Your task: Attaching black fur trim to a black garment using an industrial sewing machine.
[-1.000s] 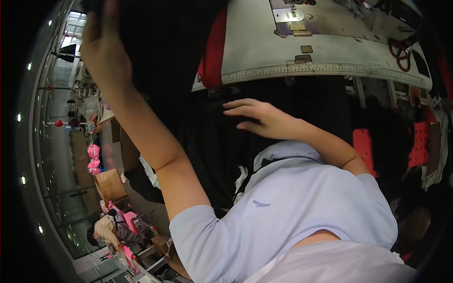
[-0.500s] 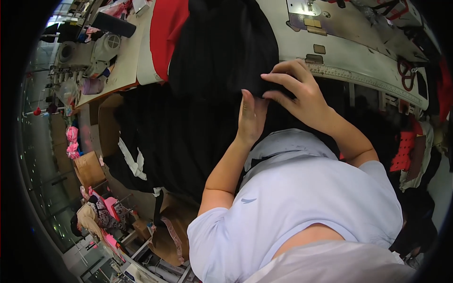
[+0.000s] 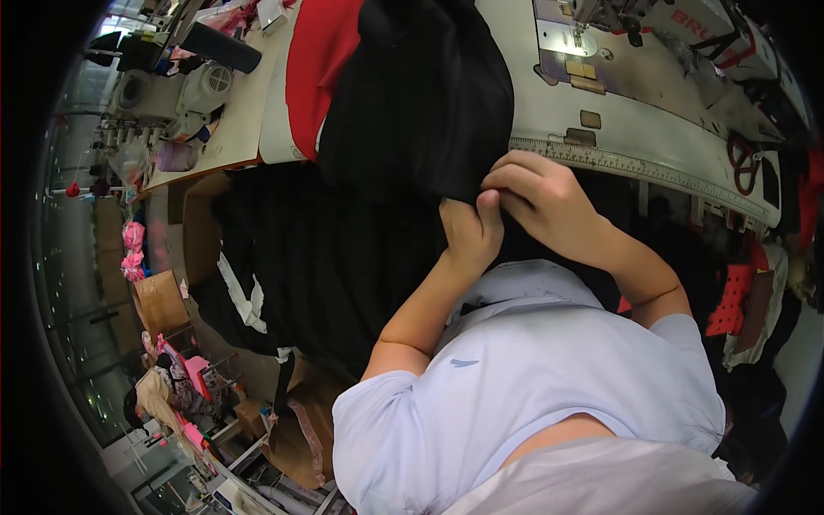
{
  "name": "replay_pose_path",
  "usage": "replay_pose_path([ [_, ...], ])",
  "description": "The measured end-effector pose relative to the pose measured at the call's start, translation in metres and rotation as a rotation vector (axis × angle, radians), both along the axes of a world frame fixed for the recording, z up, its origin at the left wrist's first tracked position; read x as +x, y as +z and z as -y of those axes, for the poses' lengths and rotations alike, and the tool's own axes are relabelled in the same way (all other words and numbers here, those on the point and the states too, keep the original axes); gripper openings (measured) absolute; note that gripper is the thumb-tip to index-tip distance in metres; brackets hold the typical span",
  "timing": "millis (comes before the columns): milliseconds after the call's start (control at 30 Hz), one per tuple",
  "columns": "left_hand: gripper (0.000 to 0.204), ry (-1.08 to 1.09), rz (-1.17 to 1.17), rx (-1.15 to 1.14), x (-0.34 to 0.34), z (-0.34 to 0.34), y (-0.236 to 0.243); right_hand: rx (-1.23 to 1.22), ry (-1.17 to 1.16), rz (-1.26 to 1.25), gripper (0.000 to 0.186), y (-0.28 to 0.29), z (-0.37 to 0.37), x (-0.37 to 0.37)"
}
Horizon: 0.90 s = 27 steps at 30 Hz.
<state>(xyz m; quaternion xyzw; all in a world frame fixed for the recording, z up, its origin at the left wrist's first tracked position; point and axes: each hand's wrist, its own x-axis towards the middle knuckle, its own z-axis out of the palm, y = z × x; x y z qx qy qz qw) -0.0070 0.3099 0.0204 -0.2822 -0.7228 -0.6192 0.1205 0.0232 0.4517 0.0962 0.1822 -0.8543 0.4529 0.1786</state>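
A large piece of black cloth [image 3: 416, 103] lies over the front of the sewing table and hangs toward me. My left hand [image 3: 472, 232] is at its near right corner, thumb up along the edge and the other fingers hidden under the cloth. Close beside it, my right hand [image 3: 549, 197] pinches the same corner between thumb and curled fingers. The two hands almost touch. Red cloth [image 3: 319, 64] shows along the left side of the black piece.
A sewing machine [image 3: 601, 21] stands at the back right. A ruler strip [image 3: 635, 161] runs along the table's front edge, with scissors [image 3: 742, 163] at its right end. Dark cloth [image 3: 300, 257] fills a cardboard box [image 3: 202, 206] below. Another person [image 3: 159, 390] is far left.
My left hand has slid its fingers under the cloth's edge. My right hand's fingers have curled in and closed on the corner. The view has shifted slightly.
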Motion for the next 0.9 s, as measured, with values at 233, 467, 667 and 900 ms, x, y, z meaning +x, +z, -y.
replay_pose_path([
  [233, 0.053, 0.11, -0.295, 0.02, -0.034, 0.013, 0.018, 0.042, 0.149, -0.078, 0.023, 0.008, 0.005, -0.017],
  [467, 0.037, 0.343, -0.183, 0.279, -0.024, 0.024, 0.039, 0.039, -0.009, -0.303, 0.011, 0.01, -0.062, -0.161],
  [667, 0.046, 0.424, 0.505, 0.518, 0.014, 0.046, 0.024, 0.193, -0.158, -0.23, 0.012, -0.04, -0.092, -0.263],
  [900, 0.066, -0.557, 0.772, 0.164, 0.044, 0.03, 0.013, -0.115, -0.123, 0.354, 0.032, -0.019, -0.047, -0.026],
])
